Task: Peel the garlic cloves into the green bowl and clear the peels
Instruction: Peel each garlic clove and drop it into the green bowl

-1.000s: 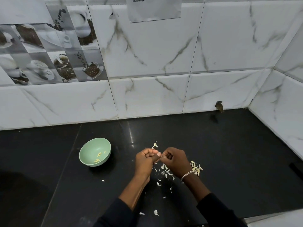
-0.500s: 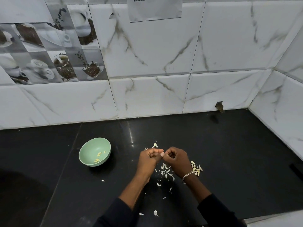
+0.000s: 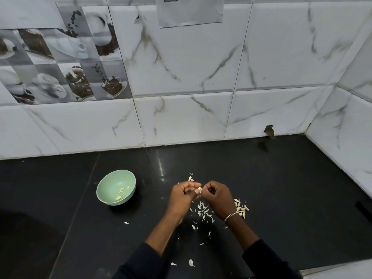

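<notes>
At the far left, the wall carries a tile printed with coffee cups and beans [image 3: 60, 63]. Below it, on the black counter [image 3: 281, 188], the green bowl [image 3: 109, 179] stands upright, left of the hands and apart from them. It holds a few peeled cloves [image 3: 120, 193], pale yellow, lying on its near and right inner side; the rest of the inside is bare green. A single scrap of skin [image 3: 126, 222] lies on the counter near and to the right of the bowl.

The left hand [image 3: 182, 195] has its fingers curled and pinches a garlic clove [image 3: 199, 189] at its fingertips. The right hand [image 3: 216, 196], a bracelet [image 3: 231, 215] at its wrist, meets it from the other side with fingers curled, and it too pinches the clove. The clove is held between both hands, above the counter.

Under and between the hands, loose white peels [image 3: 203, 211] are strewn over the counter, with more bits nearer the person. Just right of the right wrist lies a small heap of unpeeled cloves [image 3: 241, 208]. On the wall above hangs a sheet of paper [image 3: 191, 11] with a printed code.
</notes>
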Available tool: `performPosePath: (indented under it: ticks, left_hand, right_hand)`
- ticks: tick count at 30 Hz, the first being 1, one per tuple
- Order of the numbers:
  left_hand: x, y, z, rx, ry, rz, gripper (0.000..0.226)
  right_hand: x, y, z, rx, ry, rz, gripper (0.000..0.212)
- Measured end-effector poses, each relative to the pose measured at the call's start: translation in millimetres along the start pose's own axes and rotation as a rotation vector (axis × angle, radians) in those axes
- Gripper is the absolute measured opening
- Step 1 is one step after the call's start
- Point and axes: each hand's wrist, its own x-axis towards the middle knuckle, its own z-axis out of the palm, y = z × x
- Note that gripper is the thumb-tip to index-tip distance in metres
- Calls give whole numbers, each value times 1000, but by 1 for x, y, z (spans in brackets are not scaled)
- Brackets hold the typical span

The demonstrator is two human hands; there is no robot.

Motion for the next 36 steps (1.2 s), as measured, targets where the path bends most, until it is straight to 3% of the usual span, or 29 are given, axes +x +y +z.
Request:
performPosePath:
  ticks: [4,25,30,36]
  left_hand:
    - [-2,2,2,-25,-14,-20,19]
    - [0,-5,-2,-84,-48,-24,7]
    - [3,-9,-7,-265,8,-107,14]
    - [5,-21,-15,-314,117,-147,13]
  right_hand:
    - [0,-1,-2,77,-23,59,14]
    - [5,8,-3,199,-136,103,16]
    - [7,9,-1,291,-99,174,23]
    - [10,35,1,229,-66,298,23]
